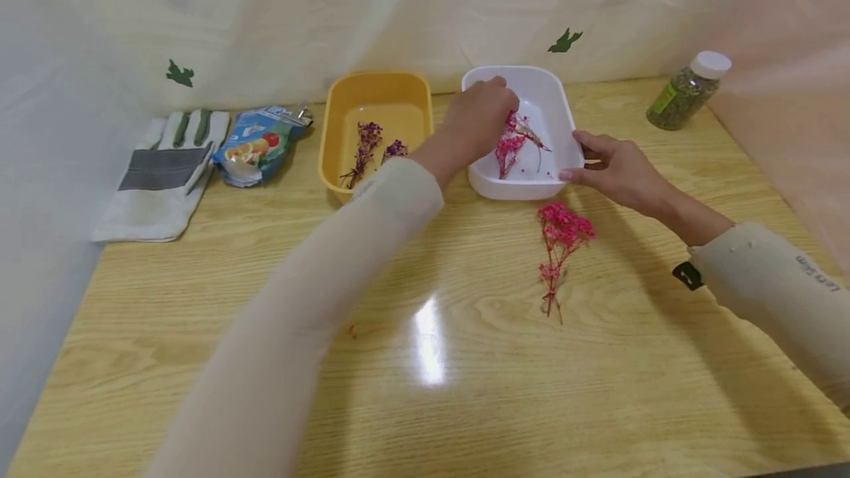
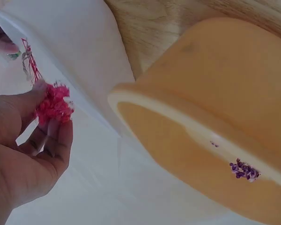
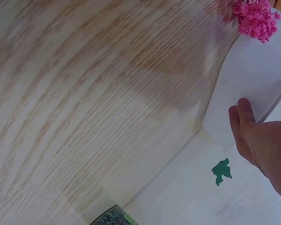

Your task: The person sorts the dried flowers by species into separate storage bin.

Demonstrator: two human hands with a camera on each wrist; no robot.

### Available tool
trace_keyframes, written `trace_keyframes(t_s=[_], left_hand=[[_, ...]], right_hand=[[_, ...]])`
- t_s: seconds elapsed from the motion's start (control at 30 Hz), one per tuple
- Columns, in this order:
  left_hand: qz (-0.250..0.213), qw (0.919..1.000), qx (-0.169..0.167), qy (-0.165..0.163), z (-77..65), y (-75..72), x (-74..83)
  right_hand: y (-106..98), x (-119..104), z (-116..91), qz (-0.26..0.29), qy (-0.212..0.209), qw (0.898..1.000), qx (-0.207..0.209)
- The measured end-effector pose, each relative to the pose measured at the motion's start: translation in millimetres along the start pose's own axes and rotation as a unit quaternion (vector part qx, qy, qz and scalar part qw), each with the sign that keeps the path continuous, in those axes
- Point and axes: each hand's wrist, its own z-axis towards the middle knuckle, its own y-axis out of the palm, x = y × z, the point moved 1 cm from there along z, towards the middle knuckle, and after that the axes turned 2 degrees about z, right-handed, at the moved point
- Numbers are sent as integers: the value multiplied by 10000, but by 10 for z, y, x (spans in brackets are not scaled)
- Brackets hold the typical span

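Note:
My left hand point(image 1: 479, 113) is over the white plastic tub point(image 1: 516, 190), pinching a sprig of pink dried flowers point(image 2: 55, 104) by its blossom end between thumb and fingers. The thin stems of that sprig point away from the palm in the left wrist view. Under the hand, more pink flowers point(image 1: 508, 155) lie inside the tub. My right hand point(image 1: 620, 168) grips the tub's right wall at the rim, its fingers point(image 3: 246, 112) against the outside. On the table in front of the tub lies another pink sprig point(image 1: 561, 242), blossoms toward the tub.
Left of the white tub stands a yellow tub point(image 1: 378, 83) with purple dried sprigs point(image 1: 367, 150). Farther left are a blue printed pouch point(image 1: 255, 146) and white-and-grey work gloves point(image 1: 159, 183). A white-capped jar point(image 1: 687, 94) of green dried bits stands at back right.

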Motion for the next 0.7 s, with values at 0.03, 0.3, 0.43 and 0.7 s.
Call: trace_keyframes(t_s=[0.03,0.3,0.43,0.7], left_hand=[[50,10000,-72,-44,14,20,12],[478,9988,-124,-63,-6,112,30],[364,9992,106,145,-139,75,43],[409,9871,992,1187,-605,53,117]], right_hand=[[3,1,0,21,16,10000,-4],[30,5,2,59,38,10000,-65],[19,4,-4,22,46,10000,-58],[-4,2,-1,43,-71,10000,-29]])
